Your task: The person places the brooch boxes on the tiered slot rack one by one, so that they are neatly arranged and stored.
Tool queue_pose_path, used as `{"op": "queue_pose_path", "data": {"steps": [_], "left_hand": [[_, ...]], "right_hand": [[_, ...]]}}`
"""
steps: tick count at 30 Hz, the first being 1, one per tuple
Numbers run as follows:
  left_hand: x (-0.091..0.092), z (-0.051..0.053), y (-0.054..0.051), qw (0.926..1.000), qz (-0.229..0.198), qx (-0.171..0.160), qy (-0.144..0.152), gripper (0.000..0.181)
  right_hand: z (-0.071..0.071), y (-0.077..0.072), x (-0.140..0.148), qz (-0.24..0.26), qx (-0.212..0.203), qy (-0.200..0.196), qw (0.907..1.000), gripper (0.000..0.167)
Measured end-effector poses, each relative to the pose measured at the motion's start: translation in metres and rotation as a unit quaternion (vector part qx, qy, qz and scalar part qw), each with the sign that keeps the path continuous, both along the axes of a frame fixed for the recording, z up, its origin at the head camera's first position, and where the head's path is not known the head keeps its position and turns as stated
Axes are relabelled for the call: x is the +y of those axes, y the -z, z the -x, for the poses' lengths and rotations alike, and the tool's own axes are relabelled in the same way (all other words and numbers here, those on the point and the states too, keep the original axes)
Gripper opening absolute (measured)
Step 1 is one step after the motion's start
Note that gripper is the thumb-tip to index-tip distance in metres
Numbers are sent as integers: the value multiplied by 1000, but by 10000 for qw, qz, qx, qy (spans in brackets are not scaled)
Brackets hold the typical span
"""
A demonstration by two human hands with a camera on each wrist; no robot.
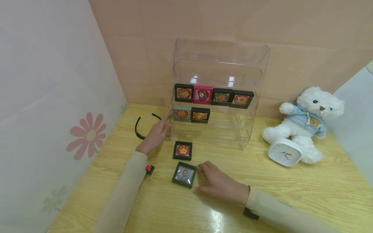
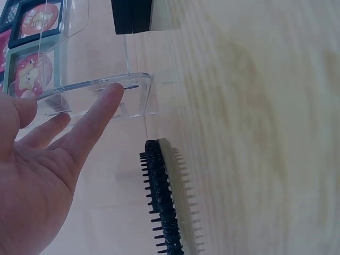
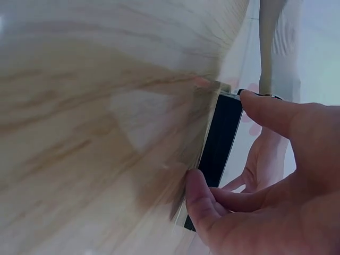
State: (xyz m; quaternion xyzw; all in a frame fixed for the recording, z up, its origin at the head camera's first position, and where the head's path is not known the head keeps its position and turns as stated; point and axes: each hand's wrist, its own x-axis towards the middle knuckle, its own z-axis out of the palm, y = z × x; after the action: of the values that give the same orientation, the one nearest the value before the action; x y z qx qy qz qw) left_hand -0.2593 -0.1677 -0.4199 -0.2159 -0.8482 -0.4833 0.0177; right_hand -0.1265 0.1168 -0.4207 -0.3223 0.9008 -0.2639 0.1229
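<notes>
My left hand (image 1: 155,134) rests against the left side of a clear acrylic display rack (image 1: 218,61), its index finger extended along the panel; in the left wrist view that fingertip lies on the rack's edge. By the right edge of a black square frame (image 1: 184,174) with a blue portrait badge is my right hand (image 1: 220,184), thumb and fingers spread. In the right wrist view they sit at the frame's dark side (image 3: 220,138); a firm grip cannot be made out. Behind it lies another black frame (image 1: 183,150) with a red star badge.
On the rack, four-across badge frames (image 1: 203,94) fill a middle tier; a green frame (image 1: 182,114) and a black frame (image 1: 200,115) stand below. A toothed black headband (image 1: 140,135) lies left. A white teddy bear (image 1: 306,126) and white clock (image 1: 285,152) occupy the right.
</notes>
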Motion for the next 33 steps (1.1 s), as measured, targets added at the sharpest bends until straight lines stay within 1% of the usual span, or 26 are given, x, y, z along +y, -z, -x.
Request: {"op": "queue_pose_path", "data": {"steps": [5, 9, 10, 14, 20, 25, 29, 33], "left_hand": [[0, 2, 1, 10000, 26, 16, -15, 77], [1, 2, 1, 10000, -24, -33, -11, 77], [1, 2, 1, 10000, -46, -53, -9, 78], [2, 1, -1, 10000, 46, 51, -10, 77], [1, 1, 0, 9999, 110, 66, -39, 76], [0, 1, 0, 10000, 47, -21, -52, 77], [0, 2, 2, 10000, -15, -28, -45, 80], [-1, 3, 4, 10000, -11, -14, -23, 77]], "right_hand": [[2, 0, -8, -68, -80, 55, 9999, 82], [3, 2, -14, -136, -41, 153, 9998, 85], [3, 2, -15, -151, -16, 174, 9997, 85], [4, 4, -18, -194, 30, 262, 9995, 82], [5, 5, -19, -150, -162, 440, 9988, 77], [4, 7, -19, 43, -328, 525, 9981, 79], [4, 6, -16, 343, -357, 491, 9976, 78], [2, 5, -14, 626, -480, 460, 9958, 75]]}}
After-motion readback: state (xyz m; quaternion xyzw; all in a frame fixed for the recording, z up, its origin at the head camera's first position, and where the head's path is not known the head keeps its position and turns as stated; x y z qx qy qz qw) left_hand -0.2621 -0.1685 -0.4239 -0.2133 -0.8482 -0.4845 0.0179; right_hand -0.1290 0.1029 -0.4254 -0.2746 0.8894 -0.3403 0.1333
